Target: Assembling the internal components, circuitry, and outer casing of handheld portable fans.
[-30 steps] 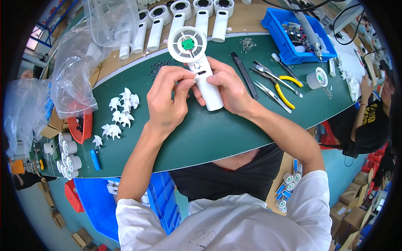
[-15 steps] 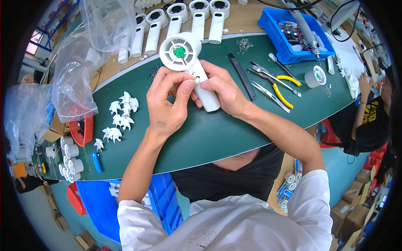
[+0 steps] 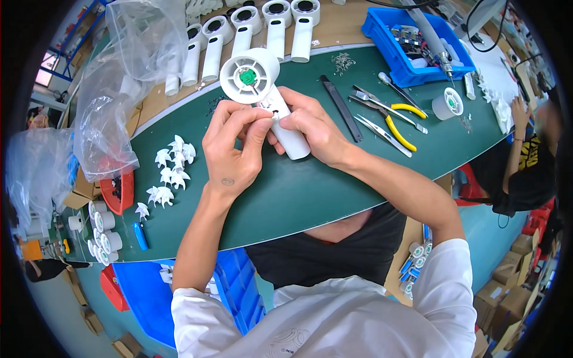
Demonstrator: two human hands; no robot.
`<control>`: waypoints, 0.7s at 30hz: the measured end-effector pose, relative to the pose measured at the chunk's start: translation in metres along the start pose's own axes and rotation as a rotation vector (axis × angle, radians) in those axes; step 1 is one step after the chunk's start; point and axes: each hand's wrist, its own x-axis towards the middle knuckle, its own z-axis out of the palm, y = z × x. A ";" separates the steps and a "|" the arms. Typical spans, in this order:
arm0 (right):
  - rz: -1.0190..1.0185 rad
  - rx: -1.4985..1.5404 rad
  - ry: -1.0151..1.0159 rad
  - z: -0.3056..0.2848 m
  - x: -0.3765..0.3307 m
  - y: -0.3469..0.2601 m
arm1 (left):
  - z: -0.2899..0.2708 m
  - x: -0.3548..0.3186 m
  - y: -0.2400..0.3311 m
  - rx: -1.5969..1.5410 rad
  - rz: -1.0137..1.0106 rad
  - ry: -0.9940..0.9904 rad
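Observation:
A white handheld fan [image 3: 293, 138] is tilted over the green table, its round head with a green hub pointing up and left. My right hand [image 3: 316, 130] is closed round its handle, thumb along the side. Against the handle's upper part, beside a small dark opening, my left hand [image 3: 234, 143] is closed in a pinch of thumb and forefinger. Whatever lies between those fingertips is too small to make out. Several white fan blades [image 3: 178, 149] lie left of my left hand. Right of my right hand is a long black strip [image 3: 341, 108].
Pliers with yellow handles [image 3: 391, 124], tweezers [image 3: 383, 136] and a white fan housing [image 3: 446, 105] lie to the right. A blue bin [image 3: 412, 76] of parts stands behind them. More white fans [image 3: 242, 39] line the back. A blue battery [image 3: 140, 236] sits at the left edge.
The whole view has shifted slightly. Both hands keep the same hold on the fan; the left fingertips have moved a little off the handle's opening, which shows more now.

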 end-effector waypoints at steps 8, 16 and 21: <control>-0.049 0.024 -0.014 0.000 -0.001 0.001 | 0.006 -0.003 -0.002 -0.093 -0.039 0.045; -0.035 -0.011 -0.005 0.002 -0.001 0.001 | 0.006 -0.001 0.003 -0.115 -0.103 0.057; -0.013 -0.036 -0.008 0.001 -0.001 -0.001 | -0.002 0.002 0.003 -0.104 -0.182 -0.005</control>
